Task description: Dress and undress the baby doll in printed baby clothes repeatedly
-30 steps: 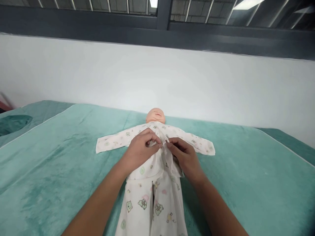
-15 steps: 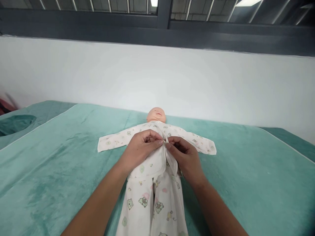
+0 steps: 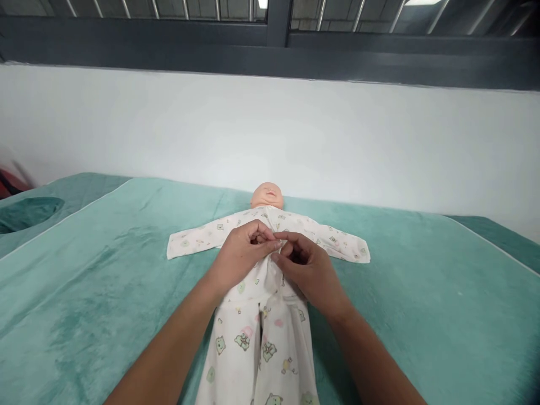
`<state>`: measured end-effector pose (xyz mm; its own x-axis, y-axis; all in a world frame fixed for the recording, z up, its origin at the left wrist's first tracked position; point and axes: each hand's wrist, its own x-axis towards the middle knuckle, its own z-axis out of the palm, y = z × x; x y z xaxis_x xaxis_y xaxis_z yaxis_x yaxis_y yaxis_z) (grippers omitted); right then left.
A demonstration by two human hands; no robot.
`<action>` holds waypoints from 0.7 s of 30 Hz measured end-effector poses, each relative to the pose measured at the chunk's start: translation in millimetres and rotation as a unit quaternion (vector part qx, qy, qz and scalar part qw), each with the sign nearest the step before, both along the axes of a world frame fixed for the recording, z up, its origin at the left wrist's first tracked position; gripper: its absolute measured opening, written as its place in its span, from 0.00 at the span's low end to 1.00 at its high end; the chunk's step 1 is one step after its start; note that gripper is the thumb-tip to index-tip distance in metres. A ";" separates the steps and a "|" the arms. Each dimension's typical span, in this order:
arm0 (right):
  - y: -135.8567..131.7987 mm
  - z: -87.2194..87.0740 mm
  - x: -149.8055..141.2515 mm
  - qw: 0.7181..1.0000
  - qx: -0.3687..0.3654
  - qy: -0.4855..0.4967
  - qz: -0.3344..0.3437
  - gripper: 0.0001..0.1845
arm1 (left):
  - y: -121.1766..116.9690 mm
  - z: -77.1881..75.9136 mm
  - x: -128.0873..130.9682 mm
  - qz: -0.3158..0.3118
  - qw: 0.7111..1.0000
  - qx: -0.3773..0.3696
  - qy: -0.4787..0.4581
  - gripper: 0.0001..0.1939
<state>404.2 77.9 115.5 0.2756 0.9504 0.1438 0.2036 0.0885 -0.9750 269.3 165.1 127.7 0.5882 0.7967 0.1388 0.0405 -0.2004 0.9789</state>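
A baby doll (image 3: 267, 196) lies on its back, its head toward the wall. It wears a white baby top (image 3: 202, 236) printed with small bears, sleeves spread out to both sides, and matching trousers (image 3: 236, 360). My left hand (image 3: 247, 247) pinches the top's front edge at the chest between thumb and forefinger. Close against it, my right hand (image 3: 306, 261) is closed on the other front edge, its forefinger touching the left fingertips. The exact spot of cloth between the fingers is hidden.
A green plush blanket (image 3: 105, 281) covers the surface under the doll. Behind it rises a white wall (image 3: 270, 135), topped by a dark window frame (image 3: 169, 48) with metal bars. Something red (image 3: 12, 183) shows at the far left edge.
My right hand has shifted slightly left, bringing its side of the top's front against the left side. The loose gap and hanging flap at the front no longer show. My left hand stays put.
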 end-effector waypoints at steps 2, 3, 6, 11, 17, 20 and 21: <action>-0.1 -0.2 -1.0 1.000 -0.005 -0.022 0.010 0.14 | -0.5 0.0 0.3 -0.003 1.000 0.001 0.005 0.11; 0.0 -0.9 -1.6 0.999 -0.005 -0.033 0.010 0.14 | -0.7 0.2 0.1 -0.009 1.000 -0.001 0.006 0.11; 0.9 -3.7 -3.6 0.998 0.006 -0.063 0.006 0.17 | -0.7 1.0 -1.6 -0.030 0.999 0.004 0.025 0.10; 0.4 -5.4 -2.8 0.996 0.025 -0.084 0.026 0.19 | 1.9 2.4 -4.8 -0.032 0.997 0.029 0.063 0.08; 2.3 -7.0 7.4 0.999 0.036 -0.011 0.020 0.12 | 5.9 2.6 -9.1 -0.040 0.998 0.002 0.038 0.03; 3.6 -7.2 9.7 0.999 0.033 -0.032 -0.020 0.08 | 6.1 1.4 -8.8 -0.024 0.999 -0.020 0.011 0.04; 3.7 -6.7 9.5 0.998 0.027 -0.050 -0.022 0.08 | 5.8 1.0 -8.3 -0.020 0.999 -0.025 0.001 0.05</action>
